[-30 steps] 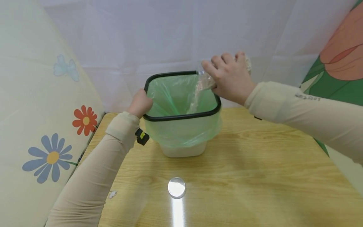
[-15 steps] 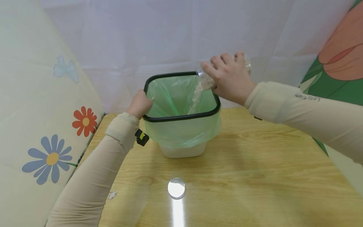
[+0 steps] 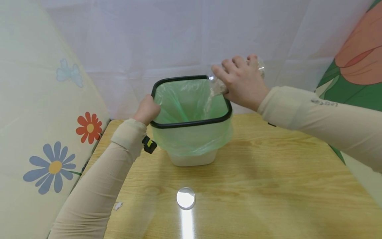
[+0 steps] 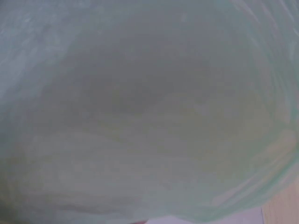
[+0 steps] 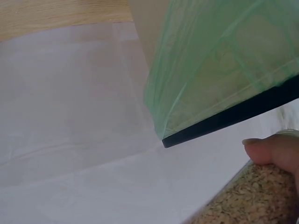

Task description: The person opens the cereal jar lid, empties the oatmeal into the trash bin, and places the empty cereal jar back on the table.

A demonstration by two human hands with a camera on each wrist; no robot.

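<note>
My right hand (image 3: 241, 83) grips a clear jar (image 3: 219, 84) of pale flakes, tilted mouth-down over the right part of a trash bin. A thin stream of flakes (image 3: 209, 103) falls from its mouth into the bin. In the right wrist view the thumb lies along the jar (image 5: 257, 198), with brownish flakes packed behind its wall. The bin (image 3: 192, 160) is white, with a black rim (image 3: 191, 123) and a green plastic liner (image 3: 191, 141) folded over it. On the left side, my left hand (image 3: 147, 109) holds the rim, fingers curled. Liner plastic (image 4: 149, 102) fills the left wrist view.
A shiny round lid (image 3: 186, 198) lies on the wooden table (image 3: 268, 186) in front of the bin. Near the left edge is a small white scrap (image 3: 118, 205). A white sheet (image 3: 143, 36) hangs behind, and flower-printed panels (image 3: 35, 99) stand at both sides.
The stream of flakes has become thinner, and fewer flakes show at the jar's upper end. Both hands and the bin stay nearly where they were.
</note>
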